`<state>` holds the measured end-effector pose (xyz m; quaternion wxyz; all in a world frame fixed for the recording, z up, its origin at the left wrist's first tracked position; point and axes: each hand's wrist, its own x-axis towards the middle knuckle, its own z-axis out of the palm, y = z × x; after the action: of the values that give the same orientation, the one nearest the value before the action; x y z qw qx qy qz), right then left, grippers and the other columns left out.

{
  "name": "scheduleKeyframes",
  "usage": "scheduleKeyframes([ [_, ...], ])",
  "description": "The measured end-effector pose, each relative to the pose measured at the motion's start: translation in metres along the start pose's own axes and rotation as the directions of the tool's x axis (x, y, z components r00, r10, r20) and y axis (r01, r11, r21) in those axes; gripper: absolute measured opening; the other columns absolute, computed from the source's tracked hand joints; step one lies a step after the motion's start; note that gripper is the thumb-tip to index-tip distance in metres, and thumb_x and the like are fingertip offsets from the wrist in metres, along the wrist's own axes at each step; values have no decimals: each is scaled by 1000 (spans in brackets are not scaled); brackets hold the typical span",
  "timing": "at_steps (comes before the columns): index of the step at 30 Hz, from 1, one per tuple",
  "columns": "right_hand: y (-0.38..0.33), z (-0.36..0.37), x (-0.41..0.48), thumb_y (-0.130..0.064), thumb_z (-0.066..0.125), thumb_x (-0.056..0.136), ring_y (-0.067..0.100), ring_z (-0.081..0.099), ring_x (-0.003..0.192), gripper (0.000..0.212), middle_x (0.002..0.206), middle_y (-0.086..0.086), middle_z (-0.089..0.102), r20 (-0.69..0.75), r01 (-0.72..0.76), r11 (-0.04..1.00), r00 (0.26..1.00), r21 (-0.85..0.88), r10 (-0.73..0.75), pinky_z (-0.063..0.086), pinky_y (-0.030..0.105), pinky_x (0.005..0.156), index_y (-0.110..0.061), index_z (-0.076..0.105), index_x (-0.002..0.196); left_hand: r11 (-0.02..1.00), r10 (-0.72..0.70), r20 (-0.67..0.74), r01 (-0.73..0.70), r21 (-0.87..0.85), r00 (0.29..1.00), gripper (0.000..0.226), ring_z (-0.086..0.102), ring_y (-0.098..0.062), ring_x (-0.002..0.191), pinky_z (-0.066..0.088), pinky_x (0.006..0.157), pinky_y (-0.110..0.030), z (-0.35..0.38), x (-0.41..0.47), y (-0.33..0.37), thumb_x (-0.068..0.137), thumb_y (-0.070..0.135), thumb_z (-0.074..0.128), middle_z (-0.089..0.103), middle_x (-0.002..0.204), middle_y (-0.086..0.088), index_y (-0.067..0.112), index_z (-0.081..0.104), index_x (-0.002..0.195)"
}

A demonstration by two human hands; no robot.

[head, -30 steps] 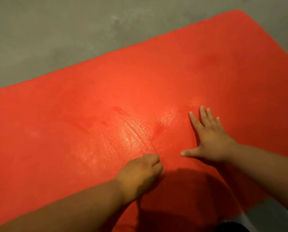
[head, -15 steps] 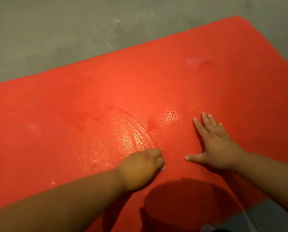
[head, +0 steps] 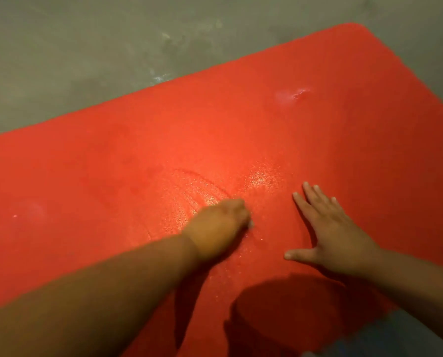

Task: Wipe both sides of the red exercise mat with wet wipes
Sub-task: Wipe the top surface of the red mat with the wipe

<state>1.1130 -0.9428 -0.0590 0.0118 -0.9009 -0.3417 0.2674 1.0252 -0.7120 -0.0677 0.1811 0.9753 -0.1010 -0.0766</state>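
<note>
On the grey concrete floor (head: 86, 60) lies the red foam exercise mat (head: 138, 150), spread flat and running at a slant, with one rounded corner at the far right. Near its middle the person's left hand (head: 220, 225) is down on the mat, fingers curled under into a loose fist and blurred. A sliver of white wet wipe (head: 251, 223) peeks out at the fingertips, pinched beneath them against the red foam. Just beyond that hand, curved wet streaks (head: 202, 197) glisten on the mat's pebbled skin, and a shinier damp patch sits a little to their right.

Beside it, apart from the left hand, the right hand (head: 336, 233) rests palm down on the mat, fingers straight and pointing away, the thumb stuck out sideways toward the other hand; it holds nothing. Both bare forearms reach in from the near edge. A pale scuffed mark (head: 291, 95) shows farther off toward the rounded corner. A dark round shadow (head: 279, 305) falls on the mat between the two arms. Grey-blue fabric (head: 395, 338) fills the lower right corner.
</note>
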Motion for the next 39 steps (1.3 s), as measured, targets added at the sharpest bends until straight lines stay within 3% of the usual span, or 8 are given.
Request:
scheduleKeyframes([
  [6, 7, 1, 0, -100, 6, 38, 13, -31, 139, 126, 146, -6, -41, 8, 29, 1000, 1000, 8, -29, -9, 35, 117, -32, -31, 138, 632, -775, -254, 712, -305, 579, 15, 56, -36, 97, 37, 78, -32, -22, 36, -51, 95, 10, 50, 52, 109, -15, 7, 63, 103],
  [12, -2, -1, 1, -90, 29, 48, 18, -29, 140, 114, 149, -4, -34, 6, 30, 997, 1000, 77, -31, -10, 40, 115, -42, -21, 139, 868, -363, 31, 350, -352, 931, 21, 59, -21, 101, 40, 81, -27, 3, 16, 58, 98, 24, 49, 64, 112, 1, 27, 66, 109],
  [16, -40, 13, 8, -67, 46, 76, 16, -7, 146, 63, 157, -17, 1, -211, 71, 937, 977, 343, 4, -1, 46, 116, -58, 30, 136, 828, -513, -36, 483, -286, 858, 8, 62, -23, 93, 47, 73, -33, -19, -10, 38, 91, 27, 55, 67, 101, 3, 26, 54, 99],
  [19, -73, 33, 17, -26, 71, 80, 27, 54, 107, 23, 113, -2, 63, -510, 148, 920, 858, 362, 62, 47, 45, 91, -31, 73, 101, 838, -532, 0, 526, -148, 847, 30, 54, -22, 111, 43, 83, -29, -25, -27, 10, 85, 32, 63, 54, 121, 4, 30, 51, 113],
  [23, -52, 29, 16, -7, 73, 78, 28, 58, 77, 14, 81, 6, 59, -526, 12, 915, 821, 404, 222, 46, 32, 71, -12, 75, 91, 840, -535, 353, 529, 123, 767, 112, -1, -33, 147, 19, 118, -44, -29, -48, -25, 72, 57, 74, -13, 160, -6, 32, 0, 153],
  [27, -25, 10, 29, -11, 68, 82, 27, 61, 84, 10, 91, 9, 64, -446, -219, 819, 750, 530, 488, 42, 28, 75, -10, 70, 92, 864, -495, 437, 479, 155, 751, 118, -17, -32, 145, 19, 117, -53, -30, -48, -28, 74, 57, 72, -32, 154, -6, 32, -15, 151],
  [34, -97, 47, 9, -13, 70, 70, 18, 64, 74, 11, 79, -4, 64, -410, 290, 929, 895, 229, -178, 53, 24, 66, -22, 72, 78, 883, -462, 458, 443, 155, 759, 118, -17, -28, 145, 22, 117, -46, -33, -48, -34, 75, 56, 72, -32, 154, -3, 34, -17, 150],
  [39, 1, -8, 38, -4, 64, 82, 34, 60, 91, 13, 94, 16, 63, -434, -245, 863, 783, 443, 445, 43, 33, 80, -6, 72, 92, 890, -453, 440, 427, 163, 776, 118, -16, -21, 146, 31, 113, -45, -35, -54, -40, 73, 57, 73, -30, 155, 4, 42, -17, 148],
])
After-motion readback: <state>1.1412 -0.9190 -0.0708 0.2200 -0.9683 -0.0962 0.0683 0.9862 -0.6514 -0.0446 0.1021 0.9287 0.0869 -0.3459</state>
